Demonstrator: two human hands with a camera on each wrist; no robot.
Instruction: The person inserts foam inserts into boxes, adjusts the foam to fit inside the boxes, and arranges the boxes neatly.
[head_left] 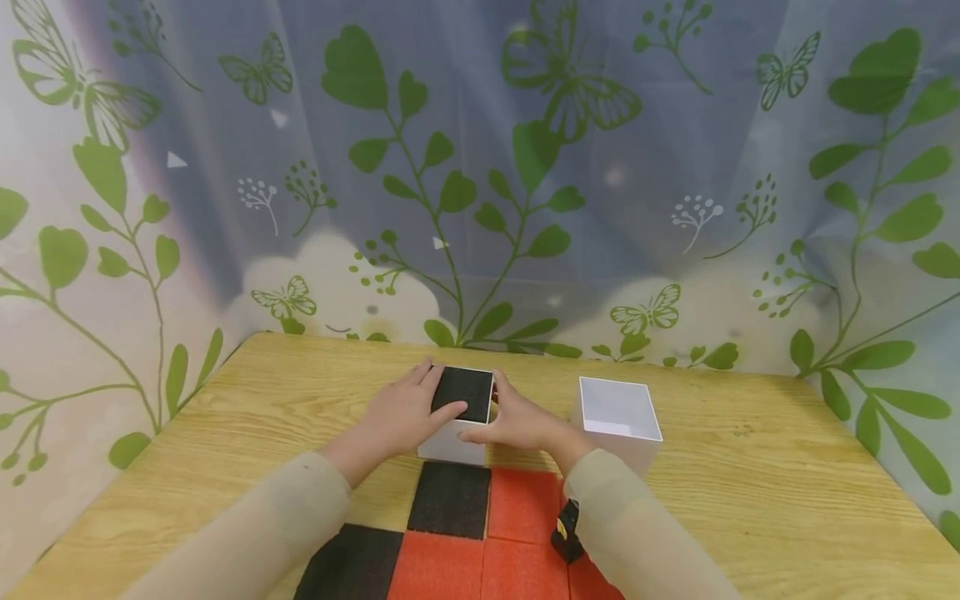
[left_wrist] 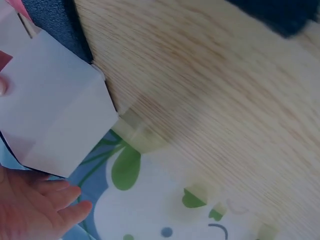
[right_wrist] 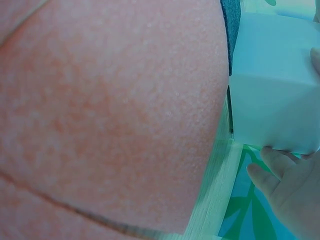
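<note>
Hands on white box w/ black top, prob. unlabelled

— How many white boxes stand on the tabletop?

— Two. One white box with a black pad on top near the middle, and one open white box just beside it, toward the right edge.

— And the foam squares at the near edge?

— Five that I can count: two black foam squares and three red foam squares, laid touching in a patch. The sleeves cover part of the patch, so there may be more I cannot tell.

— Hands?

— Two: one left hand and one right hand, either side of the padded box.

— Anything else?

— One small black object on the red foam, at the right sleeve.
</note>
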